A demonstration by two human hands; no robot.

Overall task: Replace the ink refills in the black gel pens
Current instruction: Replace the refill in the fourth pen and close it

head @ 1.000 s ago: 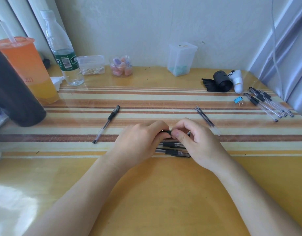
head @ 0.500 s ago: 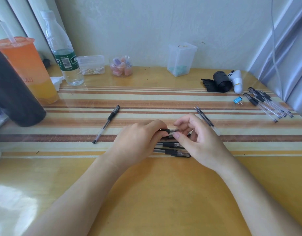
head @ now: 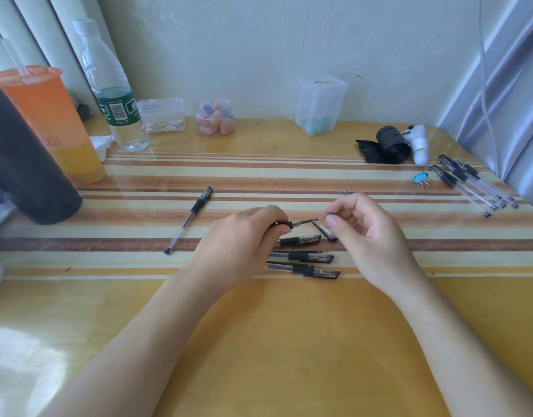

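On the striped worktop [head: 259, 326] by the pale wall, your left hand [head: 241, 242] grips a gel pen [head: 285, 224] just above the surface. Your right hand [head: 370, 236] pinches its refill [head: 307, 221] at the tip. It looks like you're removing it, so pull straight along the barrel.

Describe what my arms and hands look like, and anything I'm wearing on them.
Nothing worn shows. The left forearm and right forearm are bare down to the frame's edge: no sleeves, watch or bracelet. The left hand and right hand are gloveless. The right thumbnail looks short and unpainted.
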